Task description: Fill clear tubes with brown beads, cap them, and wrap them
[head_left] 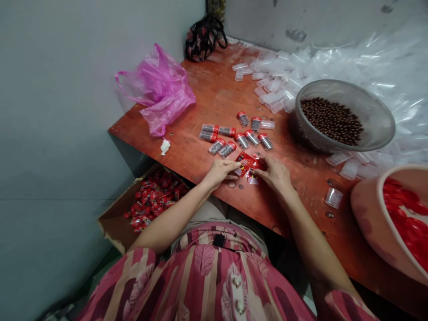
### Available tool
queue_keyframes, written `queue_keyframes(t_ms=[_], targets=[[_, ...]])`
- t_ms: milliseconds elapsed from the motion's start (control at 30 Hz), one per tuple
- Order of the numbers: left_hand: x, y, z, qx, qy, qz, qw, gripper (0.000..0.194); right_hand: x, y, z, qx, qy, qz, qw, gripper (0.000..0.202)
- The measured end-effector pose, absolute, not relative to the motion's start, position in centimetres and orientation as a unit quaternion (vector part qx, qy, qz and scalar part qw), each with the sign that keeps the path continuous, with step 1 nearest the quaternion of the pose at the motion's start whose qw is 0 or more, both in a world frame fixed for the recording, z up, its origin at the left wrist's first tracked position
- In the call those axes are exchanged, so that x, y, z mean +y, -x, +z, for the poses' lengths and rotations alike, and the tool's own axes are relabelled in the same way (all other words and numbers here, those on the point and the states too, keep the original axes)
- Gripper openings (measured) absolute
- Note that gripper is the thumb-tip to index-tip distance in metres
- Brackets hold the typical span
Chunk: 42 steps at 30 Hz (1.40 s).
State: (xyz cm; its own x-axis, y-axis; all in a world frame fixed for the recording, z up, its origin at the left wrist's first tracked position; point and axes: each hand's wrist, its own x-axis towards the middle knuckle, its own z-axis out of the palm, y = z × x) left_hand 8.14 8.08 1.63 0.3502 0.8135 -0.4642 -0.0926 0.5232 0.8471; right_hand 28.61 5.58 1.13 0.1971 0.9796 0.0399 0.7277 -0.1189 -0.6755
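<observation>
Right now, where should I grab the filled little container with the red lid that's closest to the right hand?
I'd pinch the filled container across its body, coming from the right: it seems to lie on its side, with its red lid at the far end, and another filled container lies close on its left.

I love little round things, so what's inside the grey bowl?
Inside the grey bowl is a heap of small, dark brown balls. You can see the top ones; they cover the bowl's bottom, so whatever lies beneath them can't be seen.
</observation>
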Motion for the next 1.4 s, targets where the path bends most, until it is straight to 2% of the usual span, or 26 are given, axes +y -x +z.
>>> queue_keyframes(t_ms=[67, 167, 267, 467, 600, 767, 933, 1033, 1133, 1233, 1300, 1400], targets=[[7.7, -8.6, 1.6, 0.481, -0.355, 0.314, 0.737, 0.030, 5.6, -28.6, 1.1, -0.593, 0.696, 0.232, 0.333, 0.042], [7.1, -9.6, 1.5, 0.464, -0.348, 0.320, 0.749, 0.034, 5.7, -27.7, 2.2, -0.524, 0.617, 0.398, 0.432, 0.044], [6.9, -9.9, 1.5, 0.433, -0.372, 0.327, 0.753, 0.037, 5.9, -26.6, 3.3, -0.463, 0.546, 0.512, 0.474, 0.047], [7.3, -8.5, 1.7, 0.435, -0.507, 0.256, 0.699, 0.038, 6.5, -26.7, 4.1, -0.485, 0.530, 0.553, 0.422, 0.043], [7.2, -8.6, 1.7, 0.455, -0.456, 0.274, 0.714, 0.038, 6.3, -26.8, 4.3, -0.488, 0.538, 0.530, 0.437, 0.035], [6.9, -9.1, 1.5, 0.458, -0.417, 0.290, 0.729, 0.041, 5.6, -26.5, 4.2, -0.460, 0.527, 0.534, 0.475, 0.042], [7.3, -8.6, 1.2, 0.431, -0.501, 0.262, 0.703, 0.043, 6.3, -27.2, 4.5, -0.509, 0.521, 0.558, 0.398, 0.045], [7.4, -8.5, 1.0, 0.425, -0.527, 0.268, 0.685, 0.041, 7.8, -27.8, 4.4, -0.537, 0.555, 0.515, 0.372, 0.043], [7.3, -8.8, 0.9, 0.454, -0.463, 0.317, 0.692, 0.042, 10.0, -28.9, 3.7, -0.554, 0.686, 0.320, 0.346, 0.033], [7.3, -9.1, 1.1, 0.474, -0.359, 0.368, 0.715, 0.041, 12.0, -30.2, 2.5, -0.561, 0.785, 0.142, 0.220, 0.031], [7.4, -9.1, 1.3, 0.481, -0.297, 0.390, 0.727, 0.039, 12.8, -31.0, 1.6, -0.568, 0.799, 0.121, 0.158, 0.029], [7.6, -9.0, 1.8, 0.487, -0.244, 0.397, 0.738, 0.040, 12.9, -31.6, 0.9, -0.566, 0.796, 0.141, 0.161, 0.029]])
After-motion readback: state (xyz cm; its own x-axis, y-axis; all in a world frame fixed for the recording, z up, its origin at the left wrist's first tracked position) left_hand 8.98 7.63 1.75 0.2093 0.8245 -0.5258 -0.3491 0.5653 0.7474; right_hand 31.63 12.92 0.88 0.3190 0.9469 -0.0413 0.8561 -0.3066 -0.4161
